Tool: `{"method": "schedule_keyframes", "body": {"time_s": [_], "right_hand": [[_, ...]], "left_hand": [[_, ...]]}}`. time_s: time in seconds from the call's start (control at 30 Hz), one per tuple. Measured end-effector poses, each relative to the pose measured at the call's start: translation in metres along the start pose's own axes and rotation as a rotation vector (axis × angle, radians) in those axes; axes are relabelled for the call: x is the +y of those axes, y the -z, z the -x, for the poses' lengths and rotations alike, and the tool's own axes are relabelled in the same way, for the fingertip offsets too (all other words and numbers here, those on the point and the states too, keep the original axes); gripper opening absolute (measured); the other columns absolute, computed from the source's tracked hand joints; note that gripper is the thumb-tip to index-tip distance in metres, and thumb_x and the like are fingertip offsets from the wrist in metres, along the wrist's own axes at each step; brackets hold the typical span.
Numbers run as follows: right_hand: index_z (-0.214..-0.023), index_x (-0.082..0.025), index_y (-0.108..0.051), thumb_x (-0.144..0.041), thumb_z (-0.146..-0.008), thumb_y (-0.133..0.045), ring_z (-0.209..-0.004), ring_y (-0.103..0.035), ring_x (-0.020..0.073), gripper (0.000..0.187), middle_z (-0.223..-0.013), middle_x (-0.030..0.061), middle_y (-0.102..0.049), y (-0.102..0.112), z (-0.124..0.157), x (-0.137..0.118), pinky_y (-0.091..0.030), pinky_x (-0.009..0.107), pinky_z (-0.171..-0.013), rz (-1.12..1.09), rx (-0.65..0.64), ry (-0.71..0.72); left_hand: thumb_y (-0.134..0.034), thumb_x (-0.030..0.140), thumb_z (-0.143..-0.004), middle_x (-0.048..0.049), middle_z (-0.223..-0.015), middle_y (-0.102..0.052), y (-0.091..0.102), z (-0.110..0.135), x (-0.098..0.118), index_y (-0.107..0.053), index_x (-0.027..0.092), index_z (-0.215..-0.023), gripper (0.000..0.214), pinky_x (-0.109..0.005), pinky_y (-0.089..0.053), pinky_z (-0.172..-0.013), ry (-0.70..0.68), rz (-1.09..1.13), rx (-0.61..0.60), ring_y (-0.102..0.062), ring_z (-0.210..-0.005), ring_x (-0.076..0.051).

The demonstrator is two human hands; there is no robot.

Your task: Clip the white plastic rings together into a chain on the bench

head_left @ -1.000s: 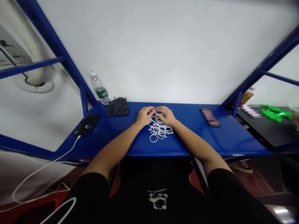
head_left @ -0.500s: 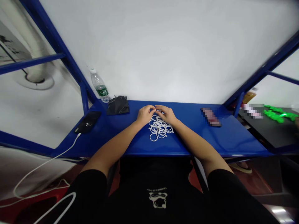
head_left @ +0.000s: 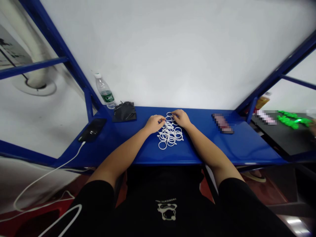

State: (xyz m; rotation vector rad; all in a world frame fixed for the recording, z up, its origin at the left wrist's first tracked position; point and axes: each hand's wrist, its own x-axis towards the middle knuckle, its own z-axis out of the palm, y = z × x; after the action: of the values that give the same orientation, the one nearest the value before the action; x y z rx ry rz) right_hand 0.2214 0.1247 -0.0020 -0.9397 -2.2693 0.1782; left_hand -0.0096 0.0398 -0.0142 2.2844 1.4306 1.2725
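Observation:
A loose pile of thin white plastic rings (head_left: pixel 170 135), several with small knobs on the rim, lies on the blue table (head_left: pixel 138 148). At the pile's upper left, my left hand (head_left: pixel 155 124) has its thumb and fingertips pinched together beside the rings. Whatever may be between those fingertips is too small to make out. My right hand (head_left: pixel 182 118) is on the upper right, its fingers closed at the edge of a single white ring (head_left: pixel 169 114) at the far end of the pile. Part of the pile is covered by my fingers.
A water bottle (head_left: pixel 105 92) and a crumpled black bag (head_left: pixel 124 112) stand back left. Nearer lies a black phone (head_left: pixel 92 129) with a white cable (head_left: pixel 49 169). A blurred-out flat item (head_left: pixel 222 123) lies right. On a neighbouring dark table (head_left: pixel 281 135) are green pieces (head_left: pixel 293 120) and another person's hand (head_left: pixel 313 127).
My hands, which met at the fingertips, have moved apart. The right hand has shifted right and slightly away, and more rings at the far end of the pile now show.

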Motion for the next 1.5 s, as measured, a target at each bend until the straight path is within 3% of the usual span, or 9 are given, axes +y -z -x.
{"method": "schedule_keyframes", "body": {"time_s": [0.1, 0.23, 0.33, 0.43, 0.6, 0.73, 1.1, 1.27, 1.5], "right_hand": [[-0.106, -0.018, -0.081, -0.018, -0.093, -0.06, -0.095, -0.071, 0.0242, 0.025, -0.105, 0.0099, -0.079, 0.006, 0.0, 0.004, -0.055, 0.037, -0.09, 0.046, -0.092, -0.04], [-0.09, -0.021, -0.08, -0.035, -0.088, -0.075, -0.085, -0.069, 0.0216, 0.016, -0.094, 0.0063, -0.077, 0.011, 0.0, -0.001, -0.052, 0.032, -0.078, 0.102, -0.239, -0.098], [-0.085, -0.021, -0.079, -0.031, -0.088, -0.074, -0.083, -0.068, 0.0204, 0.012, -0.092, 0.0054, -0.076, 0.012, 0.0, -0.005, -0.051, 0.03, -0.077, 0.124, -0.277, -0.091], [-0.088, -0.02, -0.079, -0.025, -0.091, -0.07, -0.085, -0.069, 0.0208, 0.011, -0.093, 0.0064, -0.077, 0.011, 0.001, -0.008, -0.051, 0.031, -0.079, 0.121, -0.228, -0.027], [-0.108, -0.02, -0.078, -0.035, -0.104, -0.059, -0.09, -0.07, 0.0226, 0.025, -0.097, 0.0082, -0.078, 0.009, 0.003, -0.025, -0.053, 0.034, -0.087, 0.015, -0.103, 0.154], [-0.112, -0.022, -0.077, -0.035, -0.107, -0.056, -0.092, -0.072, 0.0227, 0.026, -0.1, 0.0084, -0.079, 0.003, 0.004, -0.039, -0.054, 0.036, -0.089, -0.099, -0.052, 0.22], [-0.116, -0.022, -0.071, -0.037, -0.112, -0.044, -0.101, -0.067, 0.0263, 0.031, -0.104, 0.0121, -0.074, -0.006, 0.006, -0.046, -0.055, 0.041, -0.094, -0.121, 0.001, 0.231], [-0.114, -0.021, -0.071, -0.039, -0.112, -0.044, -0.102, -0.067, 0.0269, 0.033, -0.105, 0.0132, -0.074, -0.007, 0.006, -0.048, -0.055, 0.041, -0.095, -0.105, 0.011, 0.224], [-0.118, -0.022, -0.076, -0.038, -0.111, -0.045, -0.104, -0.071, 0.025, 0.036, -0.11, 0.0105, -0.078, -0.004, 0.002, -0.008, -0.057, 0.038, -0.095, -0.054, 0.055, 0.022]], "left_hand": [[-0.069, 0.027, -0.097, -0.0012, -0.081, -0.079, 0.003, -0.001, 0.003, -0.08, 0.023, -0.09, 0.014, -0.033, -0.056, -0.08, -0.004, -0.014, -0.043, -0.071, -0.075, -0.018], [-0.069, 0.029, -0.098, -0.0017, -0.081, -0.079, 0.005, -0.002, 0.005, -0.081, 0.023, -0.089, 0.015, -0.032, -0.054, -0.076, 0.041, -0.056, -0.019, -0.071, -0.074, -0.018], [-0.071, 0.026, -0.096, -0.0026, -0.085, -0.079, 0.004, -0.001, 0.003, -0.081, 0.023, -0.091, 0.011, -0.034, -0.055, -0.081, 0.05, -0.087, -0.003, -0.071, -0.08, -0.02], [-0.073, 0.025, -0.095, -0.0052, -0.097, -0.079, 0.002, -0.002, 0.0, -0.082, 0.023, -0.1, 0.01, -0.038, -0.056, -0.092, 0.027, -0.114, 0.051, -0.072, -0.092, -0.022], [-0.076, 0.027, -0.095, -0.0088, -0.128, -0.075, 0.002, -0.001, -0.003, -0.079, 0.025, -0.123, 0.029, -0.045, -0.052, -0.108, -0.034, -0.123, 0.108, -0.069, -0.119, -0.026], [-0.074, 0.03, -0.097, -0.006, -0.126, -0.079, 0.0, 0.0, -0.005, -0.078, 0.028, -0.125, 0.028, -0.048, -0.053, -0.108, 0.002, -0.121, 0.055, -0.071, -0.118, -0.027], [-0.064, 0.032, -0.103, -0.0055, -0.115, -0.082, 0.003, 0.0, 0.004, -0.082, 0.026, -0.112, 0.021, -0.042, -0.057, -0.102, -0.046, -0.063, 0.054, -0.076, -0.109, -0.024], [-0.072, 0.032, -0.098, -0.0071, -0.118, -0.081, 0.001, 0.001, 0.004, -0.079, 0.023, -0.116, 0.022, -0.042, -0.056, -0.104, -0.029, -0.068, 0.056, -0.073, -0.113, -0.025], [-0.077, 0.033, -0.094, -0.0059, -0.112, -0.082, -0.002, 0.002, 0.002, -0.08, 0.024, -0.113, 0.021, -0.043, -0.056, -0.1, -0.003, -0.108, -0.072, -0.074, -0.105, -0.026]]}}
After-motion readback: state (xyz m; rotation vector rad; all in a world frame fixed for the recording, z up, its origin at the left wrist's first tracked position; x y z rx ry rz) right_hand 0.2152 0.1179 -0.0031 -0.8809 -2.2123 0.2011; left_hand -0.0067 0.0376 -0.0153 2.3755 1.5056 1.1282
